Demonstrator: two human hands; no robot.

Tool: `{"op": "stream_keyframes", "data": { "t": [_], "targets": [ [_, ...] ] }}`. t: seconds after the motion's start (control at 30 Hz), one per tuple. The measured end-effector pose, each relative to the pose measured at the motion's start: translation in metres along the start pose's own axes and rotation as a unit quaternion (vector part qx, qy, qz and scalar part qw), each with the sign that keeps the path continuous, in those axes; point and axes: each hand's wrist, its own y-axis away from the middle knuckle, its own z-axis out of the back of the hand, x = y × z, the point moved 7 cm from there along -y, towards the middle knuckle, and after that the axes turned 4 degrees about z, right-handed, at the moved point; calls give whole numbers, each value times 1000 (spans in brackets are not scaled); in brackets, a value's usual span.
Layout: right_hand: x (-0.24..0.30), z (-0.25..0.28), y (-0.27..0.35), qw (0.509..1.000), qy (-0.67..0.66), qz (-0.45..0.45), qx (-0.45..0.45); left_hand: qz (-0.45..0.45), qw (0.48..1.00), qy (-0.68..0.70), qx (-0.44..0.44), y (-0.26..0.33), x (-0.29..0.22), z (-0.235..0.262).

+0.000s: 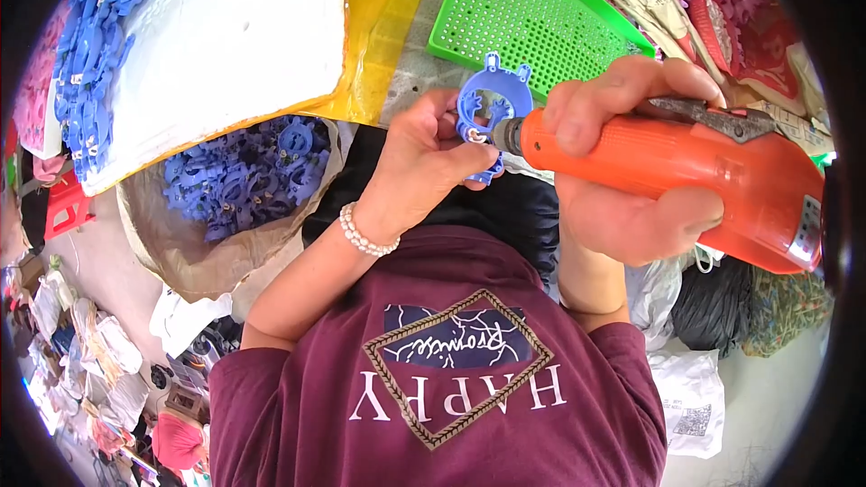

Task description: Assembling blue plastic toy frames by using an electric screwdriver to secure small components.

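Observation:
My left hand (417, 160), with a beaded bracelet on its wrist, pinches a blue plastic part (519, 88). The part has a round open frame with small tabs on top and a smaller piece below. An orange electric screwdriver (672, 162) lies across my right hand (622, 221), its fingers wrapped round the body and lever. Its dark tip meets the lower part of the blue piece, close to my left fingertips. The exact contact at the tip is partly hidden by the nose and my fingers.
Beyond my hands sits a green perforated tray (541, 9). A white board (234, 45) with yellow edging covers the left of the work surface. Under it, an open sack (162, 248) holds many blue parts. More blue parts (99, 54) pile up at far left.

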Motion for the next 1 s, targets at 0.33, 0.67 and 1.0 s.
{"op": "stream_keyframes", "data": {
  "t": [0.33,0.67,1.0],
  "targets": [
    [-7,3,4,999,42,-19,13,-16,1000,20,-5,-2,7,-4],
    [10,7,4,974,-101,202,0,-29,999,19,-4,-4,9,0],
    [12,50,-3,956,-77,209,-189,-39,999,-25,8,41,-18,27]
  ]
}}
